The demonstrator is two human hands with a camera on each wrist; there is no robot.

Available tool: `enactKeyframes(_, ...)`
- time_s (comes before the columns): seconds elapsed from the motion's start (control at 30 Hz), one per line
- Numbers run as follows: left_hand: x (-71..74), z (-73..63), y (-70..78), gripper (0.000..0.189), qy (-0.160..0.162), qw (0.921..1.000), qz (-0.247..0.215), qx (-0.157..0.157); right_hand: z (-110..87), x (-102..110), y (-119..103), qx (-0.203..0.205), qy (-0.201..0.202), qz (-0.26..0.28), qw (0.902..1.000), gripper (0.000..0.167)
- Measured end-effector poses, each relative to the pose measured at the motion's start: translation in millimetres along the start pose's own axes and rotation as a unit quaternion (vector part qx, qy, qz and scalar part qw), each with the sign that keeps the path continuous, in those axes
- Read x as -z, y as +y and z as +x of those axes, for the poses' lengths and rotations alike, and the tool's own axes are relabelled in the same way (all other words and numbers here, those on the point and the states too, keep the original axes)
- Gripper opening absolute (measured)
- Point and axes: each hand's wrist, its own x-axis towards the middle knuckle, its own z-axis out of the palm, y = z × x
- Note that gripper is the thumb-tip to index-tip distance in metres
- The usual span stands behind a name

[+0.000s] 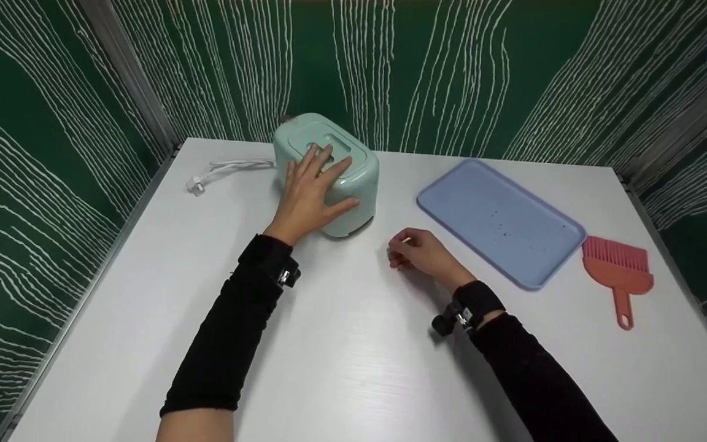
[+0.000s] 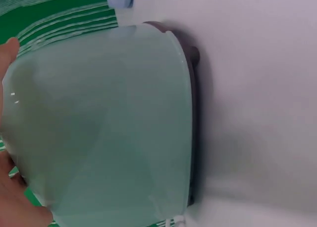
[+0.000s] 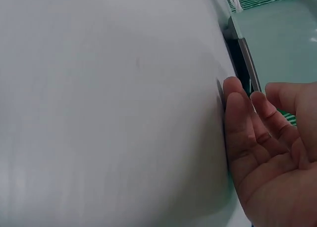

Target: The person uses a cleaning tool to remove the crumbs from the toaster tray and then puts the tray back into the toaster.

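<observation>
A mint-green toaster [image 1: 353,184] stands at the back left of the table, its top fitted with a lid-like panel with recesses. My left hand [image 1: 307,199] lies over the top and near corner with fingers spread. From the left wrist view, the toaster's smooth side [image 2: 109,123] fills much of the picture, above a dark base with a small foot. Just in front and to the right, my right hand [image 1: 421,252] hovers low by the table, fingers loosely bent around nothing. In the right wrist view its fingertips [image 3: 234,105] are near the toaster's dark lower edge [image 3: 243,63].
A blue tray [image 1: 482,209] with dark specks lies at the right. Beside its near right corner is a red-orange brush [image 1: 617,276]. The white cord with its plug [image 1: 196,185] trails left of the toaster. Green patterned walls [image 1: 421,73] border the white table [image 1: 353,368].
</observation>
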Motion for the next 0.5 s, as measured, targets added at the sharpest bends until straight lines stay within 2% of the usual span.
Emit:
enactKeyframes(0.2,-0.2,-5.9,-17.5,0.086,-0.009,0.9998,0.001,0.017,-8.5,36.6,11.2,0.025,0.031,-0.068,0.9969,0.029)
enactKeyframes(0.37,-1.0,-16.8,-38.6,0.101,-0.029,0.9977,0.001,0.062,-21.1,71.5,19.4,0.057,0.07,-0.124,0.9882,0.033)
enactKeyframes(0.5,-1.1,-24.6,-56.0,0.107,-0.041,0.9936,-0.007,0.105,-32.7,100.0,23.6,0.057,0.099,-0.156,0.9812,0.037)
